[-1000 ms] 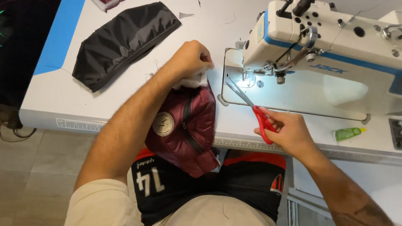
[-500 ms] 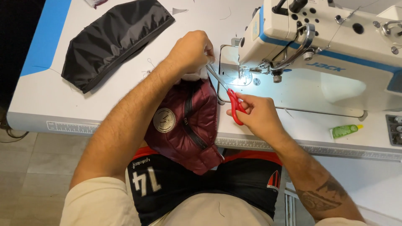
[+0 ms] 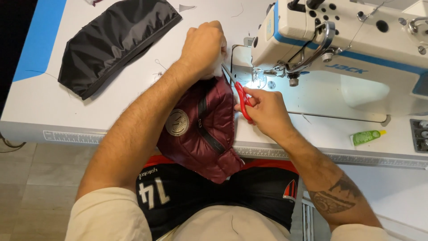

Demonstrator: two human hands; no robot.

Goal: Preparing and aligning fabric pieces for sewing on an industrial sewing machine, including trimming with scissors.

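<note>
white sewing table [image 3: 111, 111], tiled floor [image 3: 31, 178]

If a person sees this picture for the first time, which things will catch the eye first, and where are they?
In the middle, a dark red quilted garment with a round grey badge hangs over the table edge; the left hand grips its top, and the right hand holds red-handled scissors against it. Behind them at upper right stands a white sewing machine with a blue stripe, its small lamp lit. A black shiny fabric piece lies on the white table at upper left.
</note>
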